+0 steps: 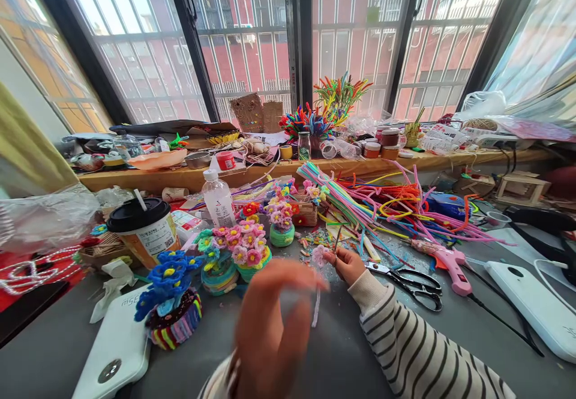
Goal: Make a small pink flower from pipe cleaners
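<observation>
My right hand [350, 267] pinches a small pale pink fuzzy flower [320, 255], apparently made of pipe cleaner. A thin dark pointed piece [338, 237] sticks up by its fingertips; I cannot make out its kind. Below the flower hangs a pale pink fuzzy strip [315, 310]. Nearer to the camera, my left hand [279, 318] is smeared by motion, its thumb and curved fingers apart with nothing visible between them. Black-handled scissors [416, 285] lie beside my right wrist. Left of my hands stand pots of pink flowers [248, 243] and blue flowers [168, 294].
A pink glue gun [450, 264] and a white power bank [531, 309] lie at the right. Loose pipe cleaners [342, 198] spread across the back. A lidded drink cup [146, 231], a plastic bottle [218, 198] and a white phone [114, 339] occupy the left.
</observation>
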`<state>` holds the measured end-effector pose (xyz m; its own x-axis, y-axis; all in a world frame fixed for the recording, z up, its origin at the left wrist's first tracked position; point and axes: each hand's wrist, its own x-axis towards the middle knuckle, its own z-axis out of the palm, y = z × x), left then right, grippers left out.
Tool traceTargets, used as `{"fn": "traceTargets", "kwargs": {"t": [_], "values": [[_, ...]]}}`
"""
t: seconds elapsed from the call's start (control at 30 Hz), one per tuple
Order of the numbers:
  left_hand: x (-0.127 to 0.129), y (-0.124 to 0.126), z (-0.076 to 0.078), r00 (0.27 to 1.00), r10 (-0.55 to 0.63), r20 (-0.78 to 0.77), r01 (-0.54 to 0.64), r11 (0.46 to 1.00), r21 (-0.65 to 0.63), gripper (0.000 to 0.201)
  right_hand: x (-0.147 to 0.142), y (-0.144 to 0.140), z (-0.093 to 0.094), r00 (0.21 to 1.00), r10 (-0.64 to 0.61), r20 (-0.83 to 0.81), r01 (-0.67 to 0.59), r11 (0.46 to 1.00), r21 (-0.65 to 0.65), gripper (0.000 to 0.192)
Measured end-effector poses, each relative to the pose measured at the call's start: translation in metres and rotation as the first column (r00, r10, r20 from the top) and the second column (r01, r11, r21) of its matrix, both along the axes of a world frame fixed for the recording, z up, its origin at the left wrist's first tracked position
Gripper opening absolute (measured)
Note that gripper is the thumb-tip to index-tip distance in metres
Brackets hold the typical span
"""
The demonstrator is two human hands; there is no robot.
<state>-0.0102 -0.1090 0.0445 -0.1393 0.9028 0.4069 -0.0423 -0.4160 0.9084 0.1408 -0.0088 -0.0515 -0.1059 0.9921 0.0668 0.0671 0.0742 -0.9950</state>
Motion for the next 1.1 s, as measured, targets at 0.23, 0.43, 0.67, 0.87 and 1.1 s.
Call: {"fn": "traceTargets", "kwargs": {"t": [0.23, 0.43, 0.67, 0.87, 1.1], "values": [[0.014, 0.09, -0.043, 0.952, -0.124, -0.279, 0.074, 0.981, -0.182, 0.025, 0.0, 0.005, -0.003, 0.998, -0.031, 0.056, 0.024, 0.992, 0.123, 0.037], [0.019, 0.088, -0.064, 0.933, -0.184, -0.308, 0.114, 0.966, -0.233, 0.025, 0.002, 0.004, 0.0, 0.998, -0.018, 0.068, 0.006, 0.987, 0.161, 0.036], [0.018, 0.088, -0.06, 0.939, -0.318, -0.133, 0.253, 0.898, -0.361, 0.026, 0.005, 0.003, 0.004, 0.997, -0.054, 0.054, 0.043, 0.983, 0.176, 0.037], [0.017, 0.087, -0.059, 0.928, -0.342, 0.148, 0.371, 0.804, -0.464, 0.023, 0.001, -0.004, 0.008, 0.995, -0.059, 0.077, 0.04, 0.972, 0.231, 0.035], [0.01, 0.091, -0.055, 0.957, -0.191, 0.218, 0.265, 0.881, -0.392, 0.027, 0.004, -0.003, 0.006, 0.985, -0.029, 0.169, -0.009, 0.974, 0.225, 0.046]]}}
